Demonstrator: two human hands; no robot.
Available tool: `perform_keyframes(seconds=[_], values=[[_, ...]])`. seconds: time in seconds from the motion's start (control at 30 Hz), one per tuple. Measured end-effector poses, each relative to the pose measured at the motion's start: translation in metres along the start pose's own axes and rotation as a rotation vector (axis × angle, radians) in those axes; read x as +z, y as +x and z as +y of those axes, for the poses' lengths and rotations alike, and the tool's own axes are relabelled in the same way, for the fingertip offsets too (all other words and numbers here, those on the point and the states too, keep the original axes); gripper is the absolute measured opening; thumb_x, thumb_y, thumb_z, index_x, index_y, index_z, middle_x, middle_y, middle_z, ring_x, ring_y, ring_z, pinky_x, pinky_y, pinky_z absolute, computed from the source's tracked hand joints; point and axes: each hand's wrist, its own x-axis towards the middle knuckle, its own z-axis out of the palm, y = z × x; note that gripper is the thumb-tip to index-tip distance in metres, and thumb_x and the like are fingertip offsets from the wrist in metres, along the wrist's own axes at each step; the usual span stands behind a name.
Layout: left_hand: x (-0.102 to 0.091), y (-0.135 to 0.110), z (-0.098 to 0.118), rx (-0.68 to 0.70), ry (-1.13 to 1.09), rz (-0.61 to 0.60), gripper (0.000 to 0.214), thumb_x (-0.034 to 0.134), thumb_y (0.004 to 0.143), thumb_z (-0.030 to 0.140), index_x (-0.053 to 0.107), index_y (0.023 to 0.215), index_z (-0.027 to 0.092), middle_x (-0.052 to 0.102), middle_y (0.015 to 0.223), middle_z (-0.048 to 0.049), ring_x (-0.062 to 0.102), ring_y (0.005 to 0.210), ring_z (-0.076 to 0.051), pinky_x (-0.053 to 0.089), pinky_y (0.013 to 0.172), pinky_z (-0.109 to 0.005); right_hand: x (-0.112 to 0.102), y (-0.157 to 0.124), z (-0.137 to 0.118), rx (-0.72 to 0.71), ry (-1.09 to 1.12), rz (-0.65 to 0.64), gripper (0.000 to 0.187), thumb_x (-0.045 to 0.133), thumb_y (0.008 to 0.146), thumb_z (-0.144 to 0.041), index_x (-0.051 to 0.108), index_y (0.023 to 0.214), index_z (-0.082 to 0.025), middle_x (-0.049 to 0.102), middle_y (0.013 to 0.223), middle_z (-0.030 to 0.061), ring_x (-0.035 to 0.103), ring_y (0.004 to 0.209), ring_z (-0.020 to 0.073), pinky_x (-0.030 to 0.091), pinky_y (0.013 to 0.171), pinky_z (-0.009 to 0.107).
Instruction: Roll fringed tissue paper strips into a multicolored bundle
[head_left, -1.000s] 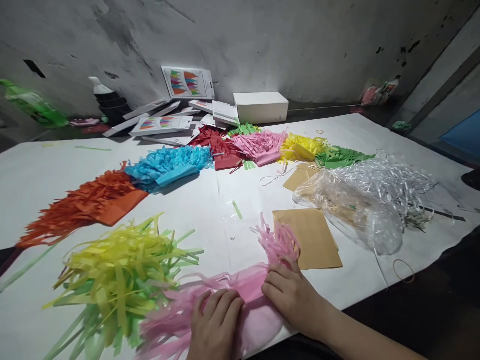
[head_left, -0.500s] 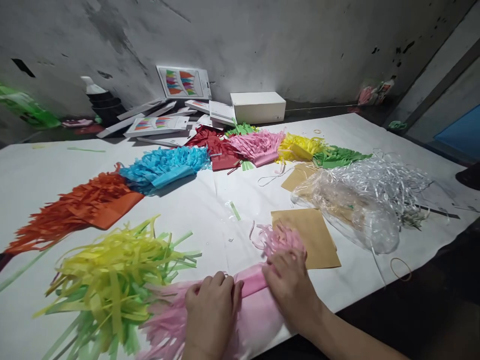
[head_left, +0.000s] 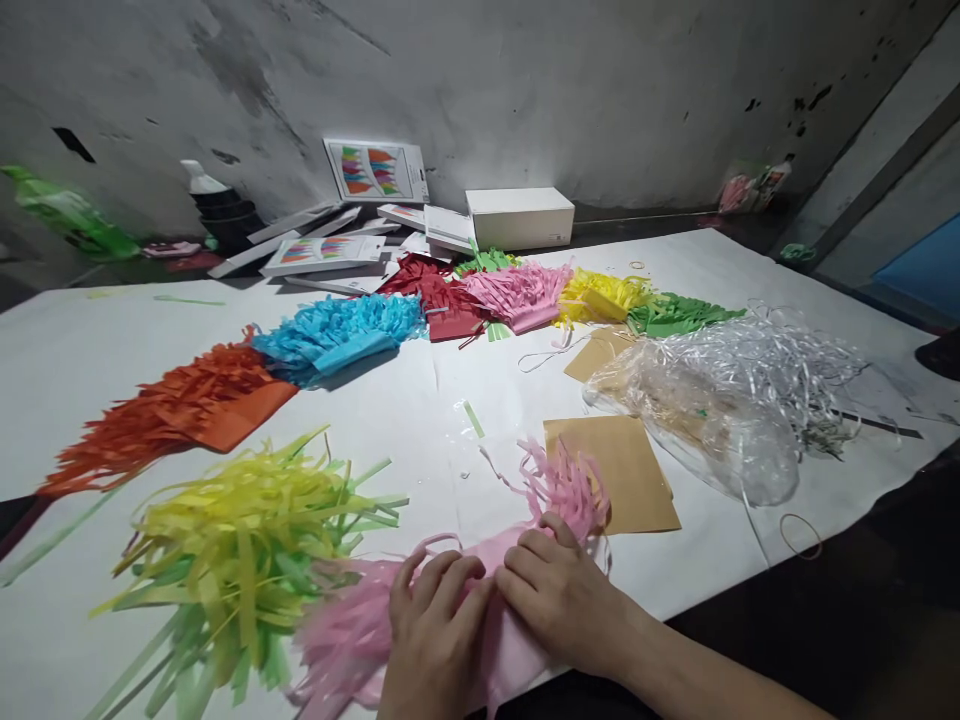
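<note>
A pink fringed tissue-paper sheet lies at the near edge of the white paper sheet that covers the table. Both hands press on its rolled middle part. My left hand lies on the roll with its fingers bent over it. My right hand rests next to it, fingertips touching the left hand's fingers. Pink fringe sticks out past my right hand and spreads out left of my left hand. A brown paper square lies just beyond my right hand.
A yellow and green fringe pile lies at the near left. Orange, blue, red, pink, yellow and green fringes form an arc. A clear plastic bag with silver strips lies right. A white box stands by the wall.
My hands have drawn closer together on the pink roll, and the right hand has slid left. The pink fringe on the right end has spread out.
</note>
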Motion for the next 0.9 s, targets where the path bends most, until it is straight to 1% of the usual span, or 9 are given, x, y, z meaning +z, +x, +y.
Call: perform_keyframes(seconds=[0.13, 0.33, 0.43, 0.5, 0.6, 0.63, 0.7, 0.8, 0.9], values=[[0.001, -0.006, 0.000, -0.076, -0.081, 0.028, 0.018, 0.059, 0.090, 0.014, 0.069, 0.082, 0.027, 0.073, 0.078, 0.0008, 0.062, 0.087, -0.021, 0.036, 0.097, -0.045, -0.003, -0.007, 0.009, -0.040, -0.054, -0.002, 0.026, 0.046, 0.097, -0.006, 0.059, 0.078, -0.018, 0.059, 0.078, 0.0025, 0.051, 0.082, 0.0204, 0.028, 0.108, 0.044], [-0.005, -0.025, -0.016, -0.016, -0.012, -0.043, 0.023, 0.061, 0.090, 0.013, 0.070, 0.102, 0.030, 0.077, 0.093, 0.0023, 0.064, 0.093, -0.021, 0.037, 0.092, -0.041, -0.014, -0.020, 0.025, 0.061, 0.023, 0.034, 0.019, 0.051, 0.096, -0.007, 0.063, 0.085, -0.017, 0.066, 0.090, 0.0052, 0.055, 0.093, 0.0215, 0.029, 0.111, 0.048], [-0.006, -0.025, -0.016, -0.029, 0.080, -0.119, 0.013, 0.060, 0.091, 0.017, 0.067, 0.097, 0.026, 0.075, 0.094, 0.0004, 0.065, 0.091, -0.022, 0.037, 0.085, -0.040, -0.011, -0.015, 0.022, 0.137, 0.005, -0.004, 0.014, 0.061, 0.093, -0.010, 0.061, 0.081, -0.018, 0.066, 0.090, 0.0047, 0.056, 0.093, 0.0221, 0.030, 0.108, 0.049], [-0.005, -0.020, -0.010, -0.108, 0.141, -0.151, 0.008, 0.059, 0.093, 0.020, 0.065, 0.089, 0.025, 0.072, 0.089, -0.0002, 0.065, 0.088, -0.022, 0.036, 0.083, -0.041, -0.006, -0.008, 0.016, 0.218, -0.046, -0.006, 0.015, 0.065, 0.090, -0.011, 0.060, 0.078, -0.018, 0.065, 0.086, 0.0044, 0.056, 0.090, 0.0229, 0.031, 0.105, 0.049], [-0.002, -0.011, 0.002, -0.273, 0.200, -0.184, 0.015, 0.052, 0.095, 0.020, 0.062, 0.083, 0.023, 0.069, 0.090, -0.0036, 0.065, 0.088, -0.026, 0.036, 0.083, -0.045, 0.000, -0.001, 0.009, 0.318, -0.114, 0.051, 0.013, 0.065, 0.089, -0.009, 0.060, 0.080, -0.018, 0.065, 0.087, 0.0056, 0.056, 0.092, 0.0242, 0.029, 0.106, 0.051], [-0.001, -0.009, 0.005, -0.309, 0.211, -0.188, 0.016, 0.051, 0.095, 0.020, 0.061, 0.082, 0.022, 0.068, 0.092, -0.0048, 0.065, 0.089, -0.027, 0.036, 0.082, -0.047, 0.001, 0.001, 0.007, 0.291, -0.119, 0.074, 0.014, 0.062, 0.089, -0.006, 0.061, 0.080, -0.018, 0.065, 0.091, 0.0061, 0.055, 0.094, 0.0242, 0.028, 0.108, 0.051], [-0.001, -0.007, 0.008, -0.328, 0.208, -0.191, 0.017, 0.050, 0.095, 0.018, 0.061, 0.083, 0.022, 0.068, 0.093, -0.0059, 0.065, 0.089, -0.027, 0.038, 0.083, -0.047, 0.002, 0.003, 0.004, 0.132, -0.092, 0.076, 0.019, 0.057, 0.091, -0.004, 0.060, 0.079, -0.018, 0.065, 0.091, 0.0048, 0.055, 0.095, 0.0226, 0.027, 0.111, 0.048], [-0.001, -0.009, 0.004, -0.266, 0.142, -0.140, 0.019, 0.051, 0.095, 0.017, 0.066, 0.085, 0.025, 0.069, 0.092, -0.0048, 0.064, 0.088, -0.026, 0.038, 0.088, -0.049, 0.005, 0.003, 0.004, -0.088, -0.047, 0.000, 0.023, 0.052, 0.094, -0.006, 0.060, 0.076, -0.019, 0.060, 0.078, 0.0012, 0.052, 0.081, 0.0195, 0.030, 0.110, 0.045], [0.000, -0.012, -0.003, -0.166, 0.063, -0.025, 0.015, 0.060, 0.092, 0.022, 0.072, 0.090, 0.031, 0.073, 0.097, -0.0040, 0.063, 0.094, -0.026, 0.035, 0.099, -0.053, 0.009, 0.002, 0.005, -0.068, -0.057, 0.026, 0.028, 0.049, 0.094, -0.005, 0.058, 0.071, -0.019, 0.056, 0.071, 0.0005, 0.048, 0.071, 0.0182, 0.034, 0.102, 0.043]])
